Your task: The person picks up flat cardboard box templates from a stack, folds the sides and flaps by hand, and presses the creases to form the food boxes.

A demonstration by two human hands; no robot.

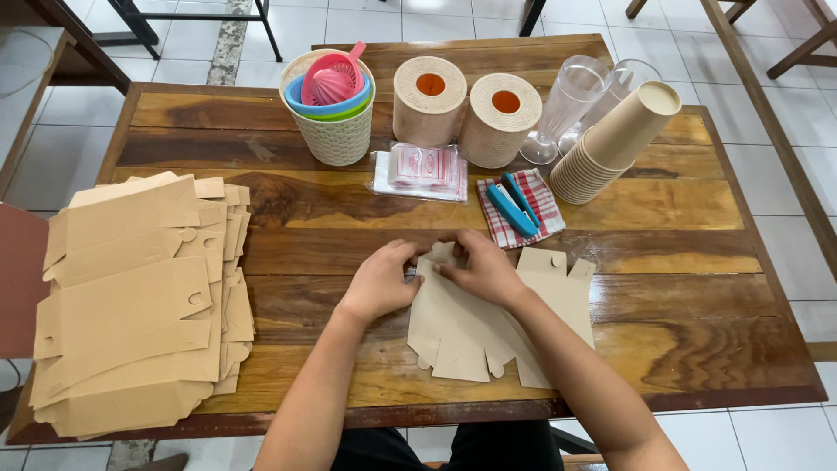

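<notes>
1. Across the middle of the view lies the wooden tabletop (680, 288), its near edge partly covered by the person's forearms and its far left corner cut by a dark bench.
2. At the left, a large stack of flat cardboard box blanks (139, 305) spreads over the tabletop's edge; how many sheets it holds cannot be told.
3. Near the middle front lies one flat cardboard box blank (462, 336), with a second blank (562, 288) showing partly from under it and the right forearm.
4. Both hands rest on the top end of that front blank: the left hand (381, 279) and the right hand (482, 269) each pinch a small flap there with curled fingers, fingertips nearly meeting. The flap itself is mostly hidden by them.
5. At the far right lies a tilted stack of paper cups (610, 144), with two clear plastic glasses (571, 105) behind it, partly covered.
6. Two tissue rolls (466, 109) stand side by side at the far edge.
7. Left of them a woven cream basket (336, 135) holds coloured bowls and a pink juicer.
8. A plastic packet (421, 170) lies before the rolls.
9. A blue stapler (514, 207) rests on a red checked cloth (540, 196), just beyond the right hand.
</notes>
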